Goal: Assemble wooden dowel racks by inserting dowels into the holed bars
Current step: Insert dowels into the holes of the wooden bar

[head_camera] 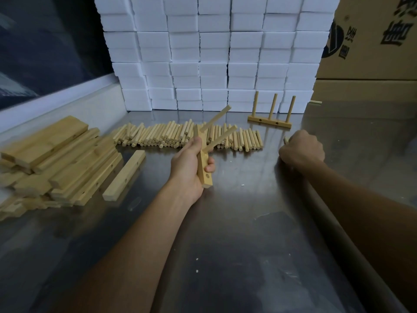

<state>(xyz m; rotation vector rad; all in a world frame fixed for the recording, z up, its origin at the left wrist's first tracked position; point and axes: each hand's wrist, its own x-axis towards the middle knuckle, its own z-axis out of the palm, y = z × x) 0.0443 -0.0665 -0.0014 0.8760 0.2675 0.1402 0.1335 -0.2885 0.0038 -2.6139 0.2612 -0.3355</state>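
Note:
My left hand (188,168) grips a holed wooden bar (204,170) held upright above the metal table. Two dowels (220,137) stick out of the bar toward the upper right, and an open hole shows near its lower end. My right hand (301,150) rests on the table as a fist, with the tip of a dowel (286,139) showing at its left side. A loose row of dowels (180,136) lies behind my hands. A finished rack (269,122) with three upright dowels stands at the back right.
A heap of holed bars (56,161) lies at the left, with one single bar (124,177) apart from it. Stacked white boxes (214,53) form a wall at the back. Cardboard boxes (370,41) stand at the right. A stray dowel (316,102) lies by them.

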